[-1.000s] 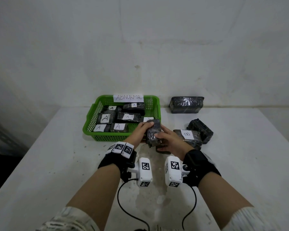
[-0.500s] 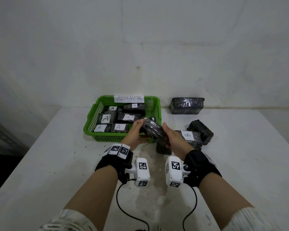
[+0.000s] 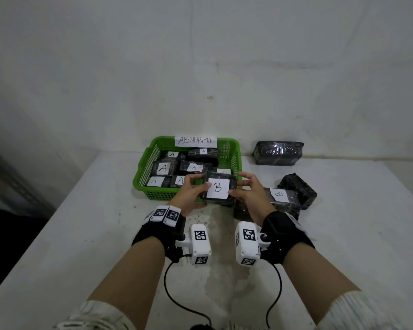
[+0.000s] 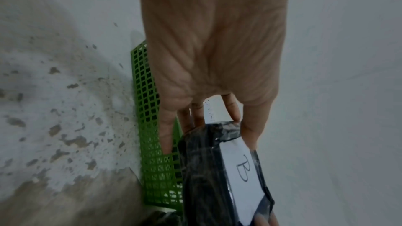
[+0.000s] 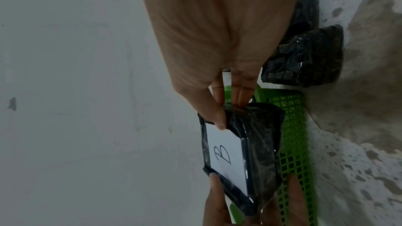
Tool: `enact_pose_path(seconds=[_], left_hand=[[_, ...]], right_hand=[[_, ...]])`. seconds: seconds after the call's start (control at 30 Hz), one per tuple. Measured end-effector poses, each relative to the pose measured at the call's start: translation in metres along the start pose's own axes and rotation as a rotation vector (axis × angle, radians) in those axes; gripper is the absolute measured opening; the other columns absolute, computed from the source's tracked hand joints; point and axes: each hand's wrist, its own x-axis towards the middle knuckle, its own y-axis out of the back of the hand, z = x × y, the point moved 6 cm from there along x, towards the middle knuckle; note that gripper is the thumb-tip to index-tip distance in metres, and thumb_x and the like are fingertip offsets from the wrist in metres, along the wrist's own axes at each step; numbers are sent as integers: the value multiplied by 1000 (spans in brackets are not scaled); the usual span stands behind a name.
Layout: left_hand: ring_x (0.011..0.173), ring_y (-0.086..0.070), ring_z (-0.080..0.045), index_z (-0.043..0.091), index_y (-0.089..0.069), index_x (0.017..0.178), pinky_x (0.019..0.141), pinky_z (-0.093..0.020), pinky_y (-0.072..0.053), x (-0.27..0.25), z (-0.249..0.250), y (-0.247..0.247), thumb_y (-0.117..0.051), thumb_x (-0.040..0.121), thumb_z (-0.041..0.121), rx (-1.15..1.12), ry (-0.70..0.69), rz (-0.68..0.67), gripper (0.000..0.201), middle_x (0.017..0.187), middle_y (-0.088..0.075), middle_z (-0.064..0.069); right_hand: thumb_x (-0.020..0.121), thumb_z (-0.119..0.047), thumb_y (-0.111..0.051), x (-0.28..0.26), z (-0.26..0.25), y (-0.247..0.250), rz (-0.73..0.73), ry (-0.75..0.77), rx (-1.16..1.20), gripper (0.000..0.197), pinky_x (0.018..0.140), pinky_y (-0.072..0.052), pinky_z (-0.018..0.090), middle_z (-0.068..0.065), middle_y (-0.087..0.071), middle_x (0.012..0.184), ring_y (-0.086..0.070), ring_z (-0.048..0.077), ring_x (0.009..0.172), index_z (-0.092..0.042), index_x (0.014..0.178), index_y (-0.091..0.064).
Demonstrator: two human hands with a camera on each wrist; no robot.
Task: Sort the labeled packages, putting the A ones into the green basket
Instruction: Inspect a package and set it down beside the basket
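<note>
Both hands hold one black wrapped package (image 3: 218, 188) in the air, just in front of the green basket (image 3: 143, 172). Its white label faces up and reads B (image 4: 242, 169) (image 5: 222, 155). My left hand (image 3: 193, 189) pinches the package's left end, thumb on top beside the label. My right hand (image 3: 244, 189) pinches the right end the same way. The basket carries an ABNORMAL sign (image 3: 196, 141) and holds several black packages labeled A (image 3: 163, 168).
Right of my hands, a package labeled B (image 3: 280, 196) lies on the white table (image 3: 81, 234) with another black package (image 3: 298, 189) behind it and one (image 3: 242, 211) under my right wrist. A larger black package (image 3: 278, 153) stands against the back wall.
The package was turned over between my hands, from its dark side up to its B label up, and it rose slightly toward the basket's front wall.
</note>
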Motion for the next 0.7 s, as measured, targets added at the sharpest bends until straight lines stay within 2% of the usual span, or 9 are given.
enact_pose_path(seconds=[0.1,0.17,0.23,0.3,0.4,0.47,0.53,0.6,0.7], left_hand=[[104,-54,-28,24,-38,115,80,-46,-50,-2,-6,19,-59,89,5,14,46,19,38,116,-56,-13],[100,-54,-27,22,-37,114,86,-50,-48,-4,-12,35,-56,89,1,19,75,49,38,110,-57,-12],[91,-55,-25,20,-38,115,90,-51,-46,-6,-21,54,-55,89,0,30,109,90,37,102,-57,-11],[85,-55,-23,18,-38,116,84,-48,-48,-10,-31,73,-53,90,1,43,143,126,35,103,-57,-12],[79,-53,-21,16,-38,115,69,-37,-47,-13,-44,101,-50,91,1,84,180,198,31,104,-55,-15],[84,-54,-24,16,-41,116,66,-34,-44,-12,-50,119,-50,92,2,101,187,259,30,114,-54,-17],[105,-52,-29,17,-44,126,74,-35,-44,-7,-57,133,-51,92,4,126,191,290,37,129,-52,-17],[121,-46,-32,22,-42,134,89,-41,-42,0,-62,142,-50,92,6,165,209,287,46,136,-49,-15],[113,-47,-28,22,-41,140,96,-38,-38,10,-65,149,-45,92,3,146,211,306,51,135,-51,-16]], right_hand=[[81,11,-64,1,7,-14,-15,-36,4,46,70,-53,26,10,-55,104,-60,22,91,-8,120,-50],[82,10,-64,1,17,-27,-49,-84,21,40,75,-54,31,10,-55,100,-60,23,91,-8,115,-52],[83,9,-63,-1,28,-42,-94,-139,22,31,73,-52,31,6,-57,94,-61,19,84,-10,106,-54],[86,8,-60,-4,39,-59,-134,-202,35,24,67,-51,28,6,-58,94,-61,17,79,-11,99,-56],[90,7,-55,-8,57,-84,-204,-311,16,28,65,-49,27,9,-61,104,-59,16,81,-4,116,-55],[93,6,-50,-10,66,-102,-278,-360,-6,34,66,-43,27,8,-61,109,-58,18,88,-3,126,-54],[93,7,-44,-11,71,-120,-347,-390,-43,39,66,-39,26,6,-63,110,-56,20,92,-4,129,-55],[94,6,-42,-9,73,-131,-369,-413,-74,42,67,-43,25,7,-62,115,-58,18,91,-7,132,-53],[97,5,-40,-6,69,-142,-399,-447,-88,43,77,-48,28,13,-55,136,-56,22,106,-7,137,-46]])
